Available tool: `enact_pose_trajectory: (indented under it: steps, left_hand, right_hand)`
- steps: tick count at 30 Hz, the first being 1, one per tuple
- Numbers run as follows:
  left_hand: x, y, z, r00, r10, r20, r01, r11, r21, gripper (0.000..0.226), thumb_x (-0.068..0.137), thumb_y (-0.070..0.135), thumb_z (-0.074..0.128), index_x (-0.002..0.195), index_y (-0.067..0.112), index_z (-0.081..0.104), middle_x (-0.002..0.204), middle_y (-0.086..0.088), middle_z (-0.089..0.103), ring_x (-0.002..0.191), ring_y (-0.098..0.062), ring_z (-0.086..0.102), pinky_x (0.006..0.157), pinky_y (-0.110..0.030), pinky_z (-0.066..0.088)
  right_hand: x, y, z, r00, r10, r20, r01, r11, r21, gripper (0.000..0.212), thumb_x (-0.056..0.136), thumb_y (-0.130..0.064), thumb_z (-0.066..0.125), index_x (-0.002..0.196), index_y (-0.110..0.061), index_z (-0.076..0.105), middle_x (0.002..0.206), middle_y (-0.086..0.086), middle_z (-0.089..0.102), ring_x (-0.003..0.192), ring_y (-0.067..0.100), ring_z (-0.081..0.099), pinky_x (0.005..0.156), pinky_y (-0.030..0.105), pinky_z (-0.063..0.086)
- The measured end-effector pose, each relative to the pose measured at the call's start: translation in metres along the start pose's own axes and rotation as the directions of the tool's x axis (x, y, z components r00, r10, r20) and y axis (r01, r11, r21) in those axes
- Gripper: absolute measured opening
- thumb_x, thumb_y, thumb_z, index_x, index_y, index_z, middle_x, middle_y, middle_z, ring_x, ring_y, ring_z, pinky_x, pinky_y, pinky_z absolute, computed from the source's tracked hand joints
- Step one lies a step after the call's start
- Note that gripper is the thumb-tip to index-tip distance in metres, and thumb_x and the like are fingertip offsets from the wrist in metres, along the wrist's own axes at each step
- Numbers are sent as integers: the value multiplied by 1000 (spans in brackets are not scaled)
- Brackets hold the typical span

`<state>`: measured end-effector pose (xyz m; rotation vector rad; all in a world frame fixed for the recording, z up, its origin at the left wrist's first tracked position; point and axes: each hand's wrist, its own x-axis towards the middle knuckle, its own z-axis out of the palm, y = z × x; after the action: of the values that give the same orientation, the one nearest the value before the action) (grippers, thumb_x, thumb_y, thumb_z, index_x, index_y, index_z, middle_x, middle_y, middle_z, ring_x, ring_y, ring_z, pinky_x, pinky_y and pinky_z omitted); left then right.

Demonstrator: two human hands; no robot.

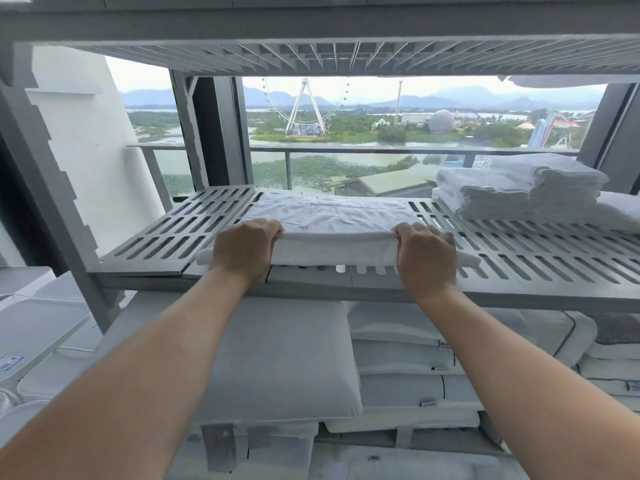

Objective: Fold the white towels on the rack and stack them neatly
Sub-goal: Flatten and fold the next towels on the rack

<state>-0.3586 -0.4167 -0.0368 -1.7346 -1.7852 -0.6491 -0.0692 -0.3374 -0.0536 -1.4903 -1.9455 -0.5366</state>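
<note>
On the slatted shelf [166, 233], left hand [244, 245] and right hand [425, 252] grip the white towel [329, 223]

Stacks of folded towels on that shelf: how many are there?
2, side by side at the shelf's right end: a lower stack and a taller stack beside it. More may lie beyond the frame's right edge.

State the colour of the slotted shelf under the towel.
Light grey shelf, seen in the head view.

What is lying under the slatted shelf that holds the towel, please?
Under the slatted shelf, stacked white pillows fill the lower level. Both forearms hide part of it, and what the pillows rest on is covered.
</note>
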Motion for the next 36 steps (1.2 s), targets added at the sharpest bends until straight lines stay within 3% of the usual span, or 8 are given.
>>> enact_pose_trajectory:
  steps: [5, 10, 13, 16, 20, 23, 28, 36]
  left_hand:
    - [35, -19, 18, 998, 46, -47, -46, 999, 4, 25, 105, 32, 49, 105, 22, 72, 83, 4, 74, 61, -19, 66, 52, -24, 39]
    - [77, -39, 49, 987, 129, -95, -127, 992, 26, 29, 104, 39, 51, 103, 20, 72, 80, 3, 75, 58, -20, 68, 52, -27, 49]
    - [99, -48, 63, 984, 146, -99, -146, 989, -1, 30, 104, 41, 50, 106, 21, 73, 86, 2, 76, 63, -22, 70, 58, -34, 57]
    - [121, -52, 79, 980, 172, -98, -173, 985, -8, 28, 103, 40, 53, 105, 23, 74, 86, 3, 77, 65, -21, 70, 61, -31, 56]
    - [143, -55, 107, 981, 190, -39, -192, 981, -42, 22, 100, 37, 59, 102, 22, 75, 83, 4, 76, 65, -19, 69, 61, -25, 40]
    - [151, -59, 127, 989, 149, 19, -148, 987, -63, 22, 101, 37, 57, 106, 24, 73, 87, 3, 76, 69, -21, 70, 61, -26, 43]
    - [145, -59, 158, 961, 58, 269, -20, 990, -143, 21, 102, 33, 55, 116, 24, 68, 106, 2, 74, 92, -19, 68, 72, -33, 53]
    - [151, -62, 165, 959, -4, 284, 49, 987, -152, 17, 101, 28, 58, 109, 25, 73, 109, 5, 72, 97, -17, 66, 80, -33, 54]
  right_hand:
    - [30, -2, 18, 999, 33, -10, -34, 999, -10, 30, 91, -7, 47, 114, -18, 63, 101, 6, 67, 96, 30, 61, 87, 43, 40]
    - [72, 3, 45, 991, -7, -130, 10, 1000, 27, 26, 94, -7, 49, 112, -17, 64, 94, 7, 71, 89, 30, 64, 87, 43, 41]
    - [93, 6, 63, 992, 8, -127, -4, 999, 34, 22, 94, -12, 52, 111, -18, 64, 92, 6, 72, 89, 31, 64, 86, 41, 41]
    - [109, 14, 83, 997, 40, -61, -38, 999, 23, 16, 94, -17, 52, 102, -18, 66, 87, 6, 73, 85, 31, 64, 83, 40, 39]
    - [124, 24, 107, 999, 53, 3, -54, 998, 43, 16, 94, -21, 52, 98, -20, 67, 90, 6, 73, 91, 31, 63, 89, 41, 36]
    - [135, 27, 120, 998, 50, 43, -53, 996, 66, 16, 94, -22, 52, 100, -21, 67, 94, 5, 73, 94, 30, 63, 91, 40, 36]
    - [141, 31, 147, 925, 30, 379, -76, 991, 107, 14, 93, -30, 56, 99, -23, 67, 104, 4, 69, 104, 27, 60, 95, 40, 45]
    - [154, 44, 160, 942, -59, 330, -42, 956, 290, 9, 88, -31, 61, 87, -24, 66, 91, 0, 69, 90, 22, 60, 79, 33, 46]
